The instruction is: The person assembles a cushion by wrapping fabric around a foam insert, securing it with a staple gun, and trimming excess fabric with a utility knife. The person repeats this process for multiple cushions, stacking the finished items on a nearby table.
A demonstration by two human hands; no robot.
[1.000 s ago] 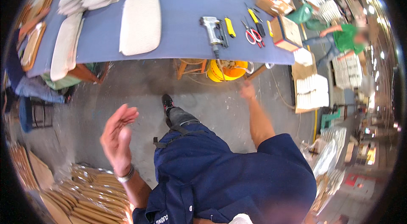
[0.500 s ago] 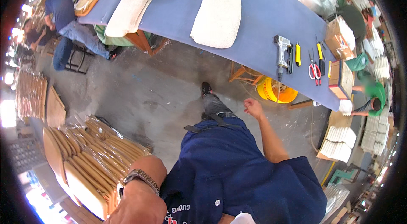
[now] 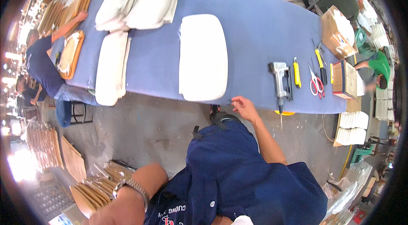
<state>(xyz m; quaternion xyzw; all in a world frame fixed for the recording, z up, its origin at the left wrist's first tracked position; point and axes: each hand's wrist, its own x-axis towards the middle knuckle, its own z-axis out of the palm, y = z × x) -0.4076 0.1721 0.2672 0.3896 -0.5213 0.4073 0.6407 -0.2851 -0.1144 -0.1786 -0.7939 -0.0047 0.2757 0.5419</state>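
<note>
My right hand [image 3: 243, 106] reaches forward to the near edge of the long blue-covered table [image 3: 255, 33], fingers loosely curled and holding nothing, just below a white rectangular cushion pad [image 3: 202, 57]. A grey staple gun [image 3: 280, 81] lies on the table to the right of that hand. My left hand [image 3: 114, 213] is low at the bottom left, wearing a metal wristwatch, its fingers cut off by the frame edge, close to a stack of curved wooden boards [image 3: 91, 184]. I wear dark blue clothes.
Yellow utility knives [image 3: 297, 73], red-handled scissors [image 3: 316, 84] and a small cardboard box [image 3: 344, 79] lie at the table's right. More white pads [image 3: 136, 1] lie at its far left. A person in blue [image 3: 42, 65] works at the left end, another in green [image 3: 378, 66] at right.
My view has swung and moved closer to the table. My right hand rose to the table's edge. My left arm dropped from raised to low beside the wooden boards.
</note>
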